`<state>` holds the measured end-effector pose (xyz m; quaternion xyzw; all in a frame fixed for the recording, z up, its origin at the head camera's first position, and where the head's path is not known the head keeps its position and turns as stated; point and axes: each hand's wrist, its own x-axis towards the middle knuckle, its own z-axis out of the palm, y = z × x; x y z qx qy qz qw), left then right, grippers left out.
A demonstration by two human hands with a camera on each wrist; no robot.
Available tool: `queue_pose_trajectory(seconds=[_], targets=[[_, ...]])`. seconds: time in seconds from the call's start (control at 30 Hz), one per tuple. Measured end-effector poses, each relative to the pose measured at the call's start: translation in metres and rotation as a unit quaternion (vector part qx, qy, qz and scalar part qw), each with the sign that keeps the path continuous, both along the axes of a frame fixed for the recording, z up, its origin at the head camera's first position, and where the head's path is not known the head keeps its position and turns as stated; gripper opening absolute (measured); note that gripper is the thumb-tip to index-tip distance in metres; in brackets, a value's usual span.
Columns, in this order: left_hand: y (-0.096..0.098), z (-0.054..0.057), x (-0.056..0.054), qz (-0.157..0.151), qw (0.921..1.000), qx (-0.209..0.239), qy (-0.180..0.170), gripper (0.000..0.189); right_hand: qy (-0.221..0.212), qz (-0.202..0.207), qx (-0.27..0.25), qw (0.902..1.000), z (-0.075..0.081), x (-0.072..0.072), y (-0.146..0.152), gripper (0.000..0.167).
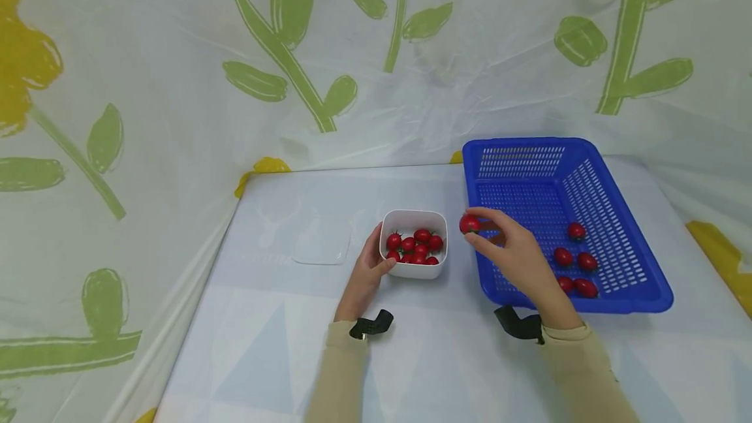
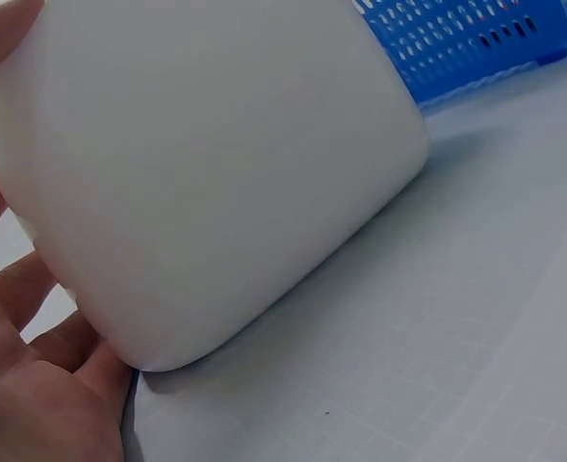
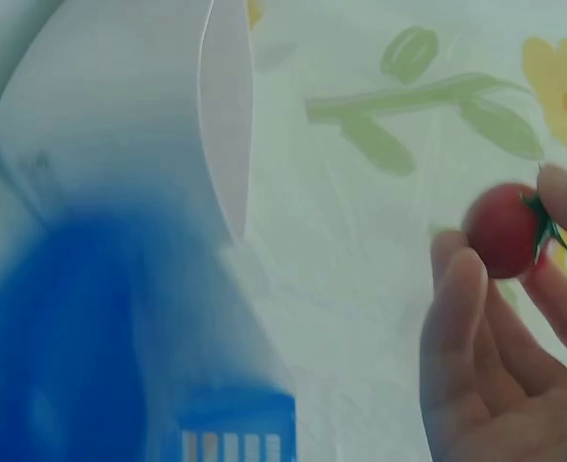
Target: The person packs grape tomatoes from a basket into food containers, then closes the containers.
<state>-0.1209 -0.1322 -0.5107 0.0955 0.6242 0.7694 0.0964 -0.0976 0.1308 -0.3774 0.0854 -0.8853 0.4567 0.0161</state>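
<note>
My right hand (image 1: 517, 253) pinches a cherry tomato (image 1: 469, 224) between thumb and fingers, above the left edge of the blue basket (image 1: 640, 247). In the right wrist view the tomato (image 3: 502, 231) is round and red with a green calyx. Against the left side of a white square container (image 1: 416, 271) my left hand (image 1: 367, 273) holds on, thumb at its near corner. Several cherry tomatoes (image 1: 420, 249) lie inside it. The left wrist view shows the container's plain wall (image 2: 216, 173), with fingers along its side. More cherry tomatoes (image 1: 563, 256) sit in the basket's right part.
A clear flat lid (image 1: 321, 240) lies on the table left of the container. The pale patterned tabletop (image 1: 264, 344) ends at a hanging white sheet (image 1: 176, 83) with green leaves and yellow flowers. The basket's raised, slotted walls stand right of the container.
</note>
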Motion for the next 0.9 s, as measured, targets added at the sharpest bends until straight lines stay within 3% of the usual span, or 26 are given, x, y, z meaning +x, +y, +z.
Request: queue_pose_trajectory(seconds=[0.4, 0.7, 0.9], targets=[[-0.002, -0.002, -0.002, 0.009, 0.9995, -0.023, 0.019, 0.067, 0.045, -0.041, -0.121, 0.9908, -0.02, -0.005, -0.048, 0.04], [-0.002, 0.0, -0.001, 0.007, 0.9997, -0.023, 0.007, 0.066, 0.112, -0.065, -0.124, 0.9839, -0.035, -0.009, -0.074, 0.038], [-0.002, 0.012, 0.004, -0.009, 0.9997, -0.017, 0.011, 0.067, 0.102, -0.071, -0.08, 0.9891, -0.05, -0.011, -0.086, 0.04]])
